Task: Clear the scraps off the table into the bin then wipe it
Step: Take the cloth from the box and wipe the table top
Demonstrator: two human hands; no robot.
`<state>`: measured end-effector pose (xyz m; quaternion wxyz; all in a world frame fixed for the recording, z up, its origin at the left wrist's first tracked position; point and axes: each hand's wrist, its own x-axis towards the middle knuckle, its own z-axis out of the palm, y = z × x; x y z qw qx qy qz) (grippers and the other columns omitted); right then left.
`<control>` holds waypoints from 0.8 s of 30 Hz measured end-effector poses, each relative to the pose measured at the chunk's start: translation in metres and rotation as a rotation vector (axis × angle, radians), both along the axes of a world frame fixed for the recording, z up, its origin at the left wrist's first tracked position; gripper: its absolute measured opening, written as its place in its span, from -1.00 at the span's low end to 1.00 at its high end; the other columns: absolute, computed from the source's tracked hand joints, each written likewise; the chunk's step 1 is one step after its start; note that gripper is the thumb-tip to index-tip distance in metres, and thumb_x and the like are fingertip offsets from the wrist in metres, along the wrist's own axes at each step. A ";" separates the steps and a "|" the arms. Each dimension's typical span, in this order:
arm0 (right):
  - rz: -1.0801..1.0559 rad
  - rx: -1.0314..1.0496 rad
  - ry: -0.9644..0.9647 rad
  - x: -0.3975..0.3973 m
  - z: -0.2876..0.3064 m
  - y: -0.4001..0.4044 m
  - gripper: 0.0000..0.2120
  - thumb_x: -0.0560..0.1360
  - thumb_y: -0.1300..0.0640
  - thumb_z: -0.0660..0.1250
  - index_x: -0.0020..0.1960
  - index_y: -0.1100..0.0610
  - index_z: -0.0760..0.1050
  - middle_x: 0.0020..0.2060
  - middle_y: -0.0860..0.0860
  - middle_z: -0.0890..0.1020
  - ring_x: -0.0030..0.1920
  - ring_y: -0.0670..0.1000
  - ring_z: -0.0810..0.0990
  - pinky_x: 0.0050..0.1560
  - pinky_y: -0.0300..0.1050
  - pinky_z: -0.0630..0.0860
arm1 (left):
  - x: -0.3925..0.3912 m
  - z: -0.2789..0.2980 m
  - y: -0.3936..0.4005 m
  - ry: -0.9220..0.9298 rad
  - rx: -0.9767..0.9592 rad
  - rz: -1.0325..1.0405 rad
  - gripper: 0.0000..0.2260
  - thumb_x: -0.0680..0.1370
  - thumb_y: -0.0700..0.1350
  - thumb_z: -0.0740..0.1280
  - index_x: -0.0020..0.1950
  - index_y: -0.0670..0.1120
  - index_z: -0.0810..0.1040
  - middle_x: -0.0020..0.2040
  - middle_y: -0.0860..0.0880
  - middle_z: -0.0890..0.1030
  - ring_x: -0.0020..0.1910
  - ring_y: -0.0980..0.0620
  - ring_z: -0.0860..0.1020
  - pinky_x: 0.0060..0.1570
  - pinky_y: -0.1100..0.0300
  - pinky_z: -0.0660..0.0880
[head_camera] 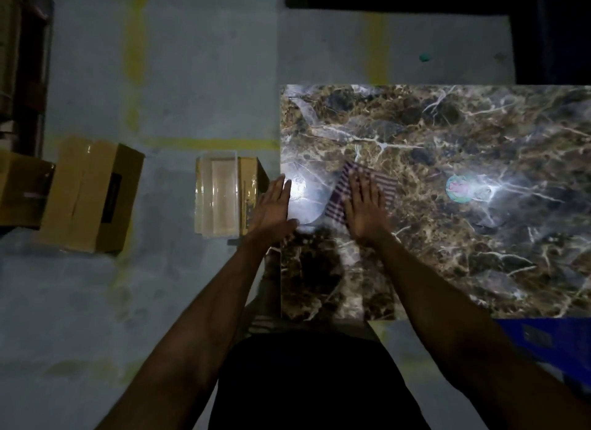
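Observation:
A brown marble-patterned table (463, 247) fills the right half of the head view. A purple-and-white striped cloth (339, 202) lies near the table's left edge. My right hand (364, 209) presses flat on the cloth with straight fingers. My left hand (273, 205) is open with straight fingers at the table's left edge, partly over the rim. A clear plastic bin (217, 196) sits on a cardboard box on the floor just left of the table. A round green-and-pink sticker or scrap (459, 189) lies on the table to the right of the cloth.
A larger cardboard box (92, 193) stands on the floor further left, with another box (19, 189) beside it. Yellow floor lines (211, 143) cross the grey floor. A blue object (550, 340) sits below the table's near right edge. Bright light glare (300, 189) marks the tabletop.

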<state>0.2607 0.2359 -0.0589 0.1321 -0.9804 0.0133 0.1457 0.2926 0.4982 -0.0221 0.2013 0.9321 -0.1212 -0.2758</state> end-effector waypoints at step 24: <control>0.227 0.010 -0.017 0.177 -0.012 0.113 -0.36 0.69 -0.21 -0.22 0.71 -0.02 -0.11 0.70 0.01 -0.09 0.69 0.12 -0.15 0.63 0.13 -0.18 | 0.086 -0.004 0.003 -0.014 0.310 0.095 0.21 0.25 0.12 0.69 0.67 -0.04 -0.03 0.63 -0.05 0.16 0.61 -0.20 0.13 0.46 -0.23 0.28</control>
